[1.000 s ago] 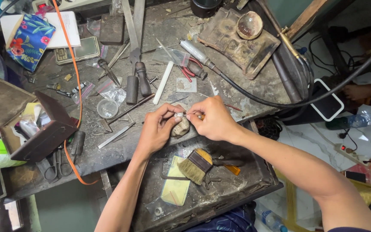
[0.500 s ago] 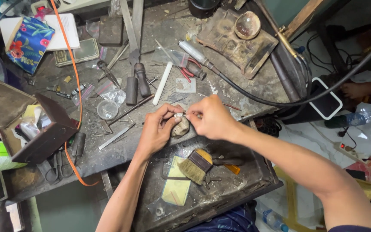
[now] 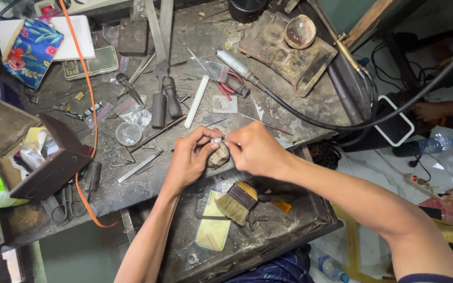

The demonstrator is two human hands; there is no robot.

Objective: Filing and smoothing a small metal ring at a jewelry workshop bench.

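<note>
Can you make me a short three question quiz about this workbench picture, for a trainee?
1. True or false: both hands meet at a small silvery piece over the worn bench peg.
2. What lies in the drawer tray below the hands? A) a brush B) a hammer C) a cup
3. What colour is the cable that runs down the left side of the bench?

Key
1. True: the left hand and right hand pinch it between fingertips.
2. A: a flat brush with pale bristles.
3. Orange.
</note>
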